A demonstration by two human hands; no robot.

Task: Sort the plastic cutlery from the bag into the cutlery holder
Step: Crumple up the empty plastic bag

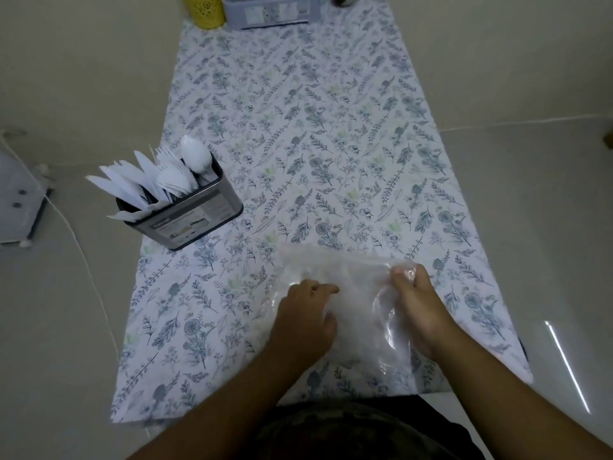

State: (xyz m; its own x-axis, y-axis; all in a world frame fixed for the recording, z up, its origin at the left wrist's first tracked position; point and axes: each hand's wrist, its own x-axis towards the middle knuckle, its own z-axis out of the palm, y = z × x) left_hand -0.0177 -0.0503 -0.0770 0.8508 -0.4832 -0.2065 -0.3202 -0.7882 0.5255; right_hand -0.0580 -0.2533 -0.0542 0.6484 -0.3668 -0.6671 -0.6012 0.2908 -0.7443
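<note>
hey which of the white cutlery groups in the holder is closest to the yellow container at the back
The spoons, bowls up at the far right end of the cutlery holder. The forks stand mid-holder, the knives lean out left.

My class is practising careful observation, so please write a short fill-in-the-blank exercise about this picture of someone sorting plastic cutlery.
1. Both hands, the left hand and the right hand, hold a clear plastic ____.
2. The cutlery holder stands on the person's ____ side.
3. The knives, forks and spoons in it are all ____ in colour.
4. The tablecloth has a ____ print.

Missing words: bag; left; white; floral
</note>
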